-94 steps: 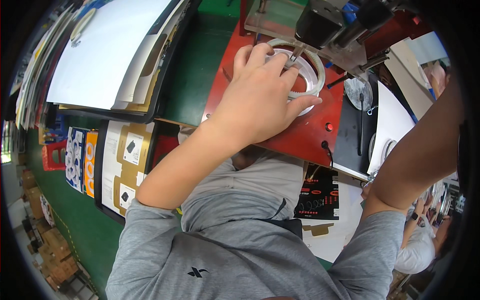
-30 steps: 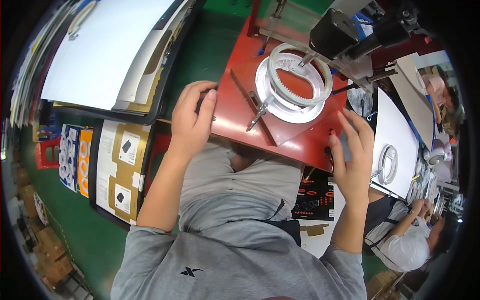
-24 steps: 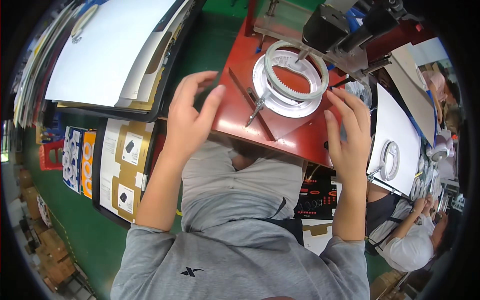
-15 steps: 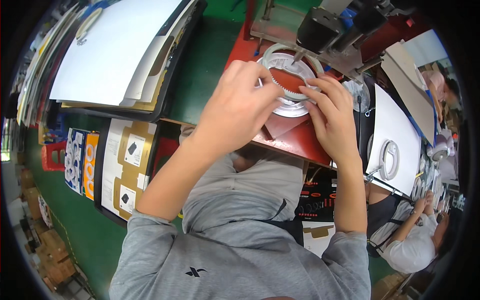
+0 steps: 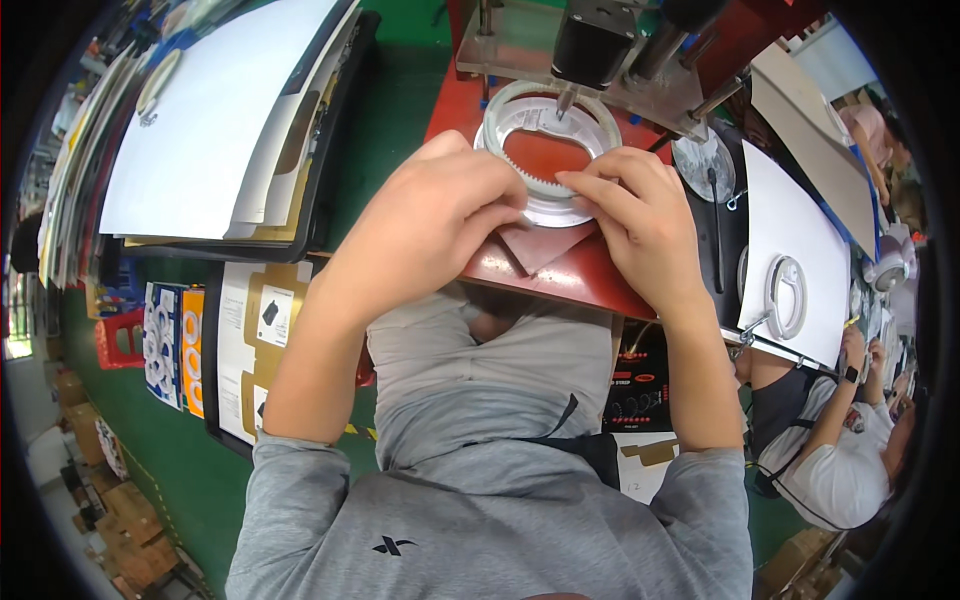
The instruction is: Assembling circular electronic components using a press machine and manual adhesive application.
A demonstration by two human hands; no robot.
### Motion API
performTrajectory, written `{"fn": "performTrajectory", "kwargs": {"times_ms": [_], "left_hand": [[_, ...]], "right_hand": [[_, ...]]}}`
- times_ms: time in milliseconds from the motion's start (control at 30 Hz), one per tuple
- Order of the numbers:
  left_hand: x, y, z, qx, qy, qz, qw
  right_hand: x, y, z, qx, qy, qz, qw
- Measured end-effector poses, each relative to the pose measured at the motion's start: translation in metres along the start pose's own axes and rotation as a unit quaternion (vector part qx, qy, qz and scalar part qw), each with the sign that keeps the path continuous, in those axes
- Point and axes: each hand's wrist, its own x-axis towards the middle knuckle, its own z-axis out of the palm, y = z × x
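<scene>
A pale ring [image 5: 531, 183] with small teeth along its inner edge lies over a white round housing [image 5: 556, 216]. My left hand [image 5: 432, 215] is at the ring's near left side, fingers curled, thumb and fingertips pressed together at its edge. At the near right rim, my right hand [image 5: 641, 215] has its thumb and fingertips closed on the ring. Above the far side hangs a machine's pointed metal tip [image 5: 566, 104], below a black block [image 5: 594, 42]. The fingers partly hide the ring's sides.
Beneath the housing is a red work surface [image 5: 600, 280]. White sheets [image 5: 215, 130] and boards stand in a black tray at the left. At the right, another ring [image 5: 787, 296] lies on a white board. A co-worker [image 5: 845, 450] sits at far right.
My left hand has come down and left, from over the ring to its near left edge. The right hand stays on the right rim. The whole view has shifted a little.
</scene>
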Motion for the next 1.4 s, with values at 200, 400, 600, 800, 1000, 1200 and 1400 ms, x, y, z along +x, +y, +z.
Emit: {"fn": "performTrajectory", "kwargs": {"times_ms": [200,400,600,800,1000,1200,1400], "left_hand": [[0.004,-0.013,-0.002,0.017,-0.012,0.007,1.000],[0.011,-0.021,-0.003,0.007,-0.035,0.013,0.999],[0.007,-0.030,0.002,0.012,-0.009,0.046,0.999],[-0.020,-0.012,0.011,0.174,0.061,0.070,0.980],[-0.022,-0.008,0.017,0.074,0.085,0.006,0.994],[-0.030,-0.017,0.022,0.057,0.097,0.018,0.994],[-0.040,-0.012,0.033,0.088,0.146,-0.012,0.985]], "right_hand": [[0.003,-0.006,0.011,0.007,0.038,0.032,0.999],[0.005,-0.009,0.010,0.012,0.037,0.049,0.998],[0.005,-0.008,0.008,0.009,0.025,0.039,0.999],[0.007,-0.006,0.009,0.013,0.016,0.025,0.999],[0.008,-0.003,0.006,0.008,0.010,0.003,1.000],[0.009,-0.013,0.007,-0.011,0.010,-0.006,1.000],[0.006,-0.030,0.014,-0.035,0.040,0.000,0.999]]}}
